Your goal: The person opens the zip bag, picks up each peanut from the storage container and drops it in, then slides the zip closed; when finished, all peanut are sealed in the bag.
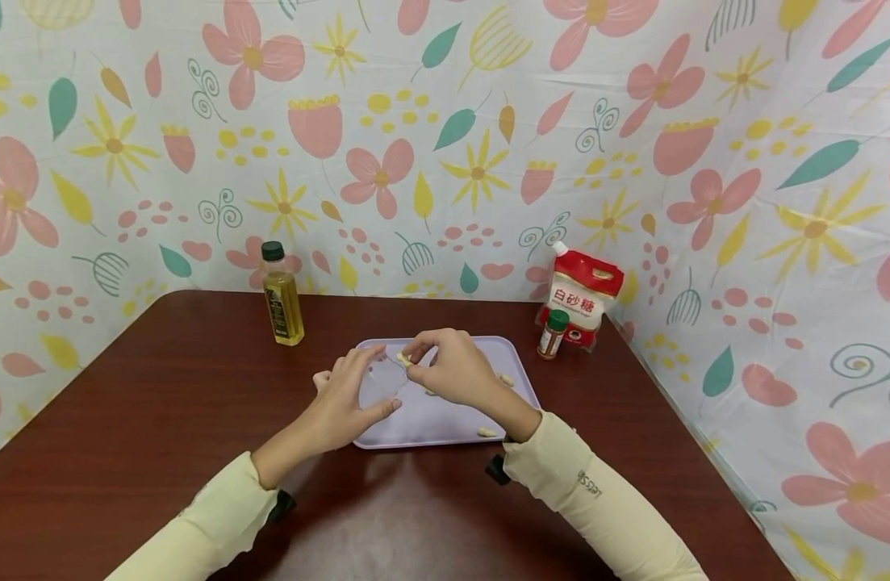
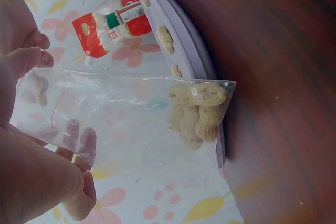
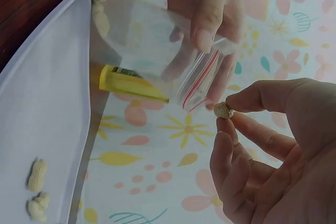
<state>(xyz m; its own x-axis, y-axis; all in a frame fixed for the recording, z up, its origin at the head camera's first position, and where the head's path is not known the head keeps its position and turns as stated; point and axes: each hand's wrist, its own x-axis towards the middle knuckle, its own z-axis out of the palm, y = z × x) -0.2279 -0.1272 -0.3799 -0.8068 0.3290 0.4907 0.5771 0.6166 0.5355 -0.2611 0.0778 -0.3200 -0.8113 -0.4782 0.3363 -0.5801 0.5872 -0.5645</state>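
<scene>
Right hand [image 3: 299, 166], peanut [image 3: 223, 110] between fingertips [image 3: 235, 101]

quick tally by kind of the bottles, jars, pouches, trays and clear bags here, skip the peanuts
oil bottle: 1
spice jar: 1
sugar pouch: 1
lilac tray: 1
clear zip bag: 1
total: 5
</scene>
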